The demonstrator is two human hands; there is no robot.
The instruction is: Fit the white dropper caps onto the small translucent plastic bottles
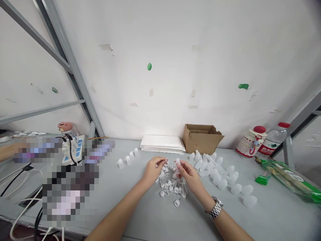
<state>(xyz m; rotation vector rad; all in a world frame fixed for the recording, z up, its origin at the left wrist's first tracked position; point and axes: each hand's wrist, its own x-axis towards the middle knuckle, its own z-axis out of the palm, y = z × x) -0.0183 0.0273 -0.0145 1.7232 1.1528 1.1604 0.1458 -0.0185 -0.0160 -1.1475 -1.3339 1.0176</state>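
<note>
gray table (155, 219), small bottle (178, 162) upright in right hand (188, 172)

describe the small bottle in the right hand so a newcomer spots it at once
At the grey table, nearer than the brown box, find the right hand, just beyond a silver watch. That hand pinches the small whitish bottle. Unlike the loose bottles scattered to its right, this one is held.

1. Bare surface (155, 217) lay open from the front edge to the heaped caps (171, 188).
2. Loose bottles (222, 184) obstructed the way toward the right edge.
3. A cardboard box (198, 144) and white stack (160, 143) blocked the back edge's middle.
</note>
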